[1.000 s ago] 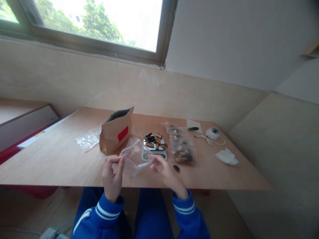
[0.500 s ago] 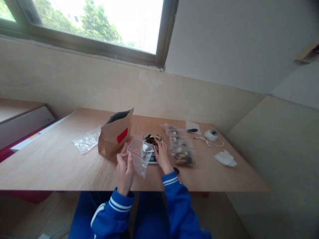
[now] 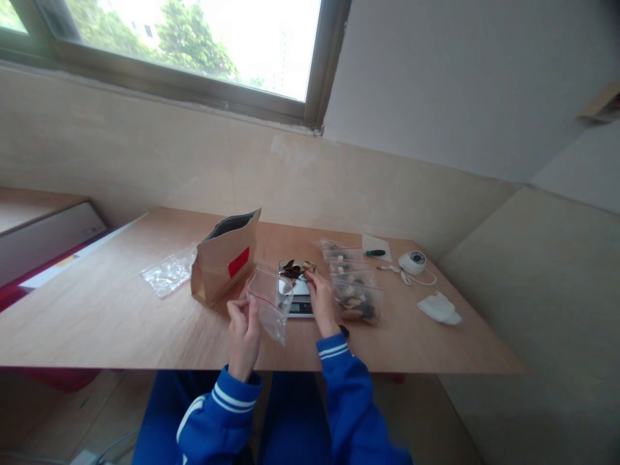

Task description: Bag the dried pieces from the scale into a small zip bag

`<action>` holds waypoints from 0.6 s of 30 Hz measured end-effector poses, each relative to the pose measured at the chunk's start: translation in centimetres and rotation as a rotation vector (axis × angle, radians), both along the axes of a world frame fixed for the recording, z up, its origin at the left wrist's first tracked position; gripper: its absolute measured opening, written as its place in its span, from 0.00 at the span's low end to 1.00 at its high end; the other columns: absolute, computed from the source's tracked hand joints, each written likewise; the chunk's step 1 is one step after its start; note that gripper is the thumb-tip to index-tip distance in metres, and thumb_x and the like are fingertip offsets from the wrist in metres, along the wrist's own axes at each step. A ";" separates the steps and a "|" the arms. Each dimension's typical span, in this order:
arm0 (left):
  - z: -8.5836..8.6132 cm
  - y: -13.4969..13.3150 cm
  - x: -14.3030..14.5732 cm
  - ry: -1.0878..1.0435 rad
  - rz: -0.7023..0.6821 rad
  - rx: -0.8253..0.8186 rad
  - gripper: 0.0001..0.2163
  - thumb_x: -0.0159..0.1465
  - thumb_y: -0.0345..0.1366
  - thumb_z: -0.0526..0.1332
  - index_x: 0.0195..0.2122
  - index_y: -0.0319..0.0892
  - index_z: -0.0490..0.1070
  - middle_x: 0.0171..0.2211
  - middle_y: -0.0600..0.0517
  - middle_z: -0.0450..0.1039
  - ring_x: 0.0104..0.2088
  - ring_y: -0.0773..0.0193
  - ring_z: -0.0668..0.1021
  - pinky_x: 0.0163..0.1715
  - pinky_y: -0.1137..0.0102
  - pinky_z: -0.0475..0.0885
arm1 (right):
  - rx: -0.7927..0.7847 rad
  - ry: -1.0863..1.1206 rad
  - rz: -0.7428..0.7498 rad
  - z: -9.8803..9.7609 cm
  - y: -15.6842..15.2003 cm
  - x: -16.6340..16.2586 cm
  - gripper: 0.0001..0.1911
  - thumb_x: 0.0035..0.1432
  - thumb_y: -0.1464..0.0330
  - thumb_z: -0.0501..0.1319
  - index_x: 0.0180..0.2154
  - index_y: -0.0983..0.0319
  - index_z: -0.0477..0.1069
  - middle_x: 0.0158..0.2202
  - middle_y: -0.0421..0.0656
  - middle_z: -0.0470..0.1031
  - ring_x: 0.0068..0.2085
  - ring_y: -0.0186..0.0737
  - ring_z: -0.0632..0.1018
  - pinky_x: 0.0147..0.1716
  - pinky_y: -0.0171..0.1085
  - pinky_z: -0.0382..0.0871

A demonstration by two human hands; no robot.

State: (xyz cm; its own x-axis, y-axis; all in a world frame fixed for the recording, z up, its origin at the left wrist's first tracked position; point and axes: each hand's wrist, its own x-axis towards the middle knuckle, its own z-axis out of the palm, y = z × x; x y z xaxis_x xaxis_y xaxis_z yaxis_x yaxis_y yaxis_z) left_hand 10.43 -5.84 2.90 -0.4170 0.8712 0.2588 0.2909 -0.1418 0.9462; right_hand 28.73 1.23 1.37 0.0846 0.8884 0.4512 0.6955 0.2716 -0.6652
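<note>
1. Hands: left hand [image 3: 243,331] pinches the rim of a clear zip bag [image 3: 269,303], fingers together on the plastic, holding it up just above the table [image 3: 97,316]. Right hand [image 3: 321,301] reaches over the scale [image 3: 298,290], fingers at the dark pieces [image 3: 296,270] on its plate; whether they grip one cannot be told.
2. Zip bag: hangs open between the hands, touching the scale's near-left side.
3. Paper bag [image 3: 223,257]: upright, open-topped, just left of the scale.
4. Filled bags [image 3: 356,294]: row just right of the scale, running toward the wall.
5. Empty plastic bags [image 3: 168,273]: flat, left of the paper bag.
6. Far right: white round device [image 3: 412,261] with cord, white cloth [image 3: 439,307] near the right edge.
7. Open room: broad bare wood at left; a bare strip along the near edge on both sides of the hands.
</note>
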 end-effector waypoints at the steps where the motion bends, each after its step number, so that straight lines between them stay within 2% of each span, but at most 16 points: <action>1: 0.0 0.0 0.0 0.000 -0.006 -0.007 0.14 0.63 0.51 0.52 0.33 0.45 0.58 0.33 0.48 0.71 0.36 0.54 0.77 0.35 0.62 0.71 | 0.002 0.008 0.001 0.2 0.0 0.0 0.19 0.58 0.78 0.50 0.47 0.67 0.73 0.49 0.52 0.75 0.50 0.45 0.74 0.53 0.46 0.65; 6: 0.4 -0.3 0.2 0.001 -0.052 -0.016 0.12 0.63 0.48 0.53 0.34 0.45 0.58 0.30 0.50 0.72 0.32 0.55 0.78 0.32 0.63 0.72 | 0.018 0.082 -0.018 1.3 -0.3 -0.3 0.18 0.57 0.78 0.52 0.47 0.65 0.73 0.48 0.51 0.76 0.50 0.44 0.75 0.53 0.46 0.66; 10: 0.3 -0.3 0.5 0.016 -0.086 0.001 0.10 0.64 0.46 0.53 0.34 0.45 0.58 0.31 0.49 0.73 0.33 0.54 0.79 0.34 0.61 0.72 | 0.032 0.195 0.007 3.6 -1.1 -0.9 0.17 0.58 0.74 0.54 0.48 0.64 0.72 0.49 0.50 0.76 0.49 0.44 0.76 0.52 0.45 0.68; 14: -0.2 0.0 0.8 0.036 -0.110 0.074 0.09 0.65 0.44 0.53 0.35 0.45 0.59 0.34 0.46 0.73 0.38 0.53 0.79 0.38 0.60 0.72 | 0.071 0.248 0.141 7.4 -2.6 -2.0 0.17 0.59 0.73 0.55 0.49 0.60 0.72 0.49 0.47 0.76 0.48 0.41 0.76 0.50 0.42 0.69; 18: -0.4 0.1 1.1 0.025 -0.088 0.059 0.08 0.65 0.44 0.53 0.34 0.45 0.58 0.32 0.48 0.73 0.34 0.55 0.79 0.34 0.61 0.73 | 0.043 0.050 0.332 10.3 -4.2 -3.4 0.15 0.59 0.75 0.56 0.44 0.56 0.75 0.48 0.44 0.76 0.53 0.41 0.73 0.55 0.44 0.64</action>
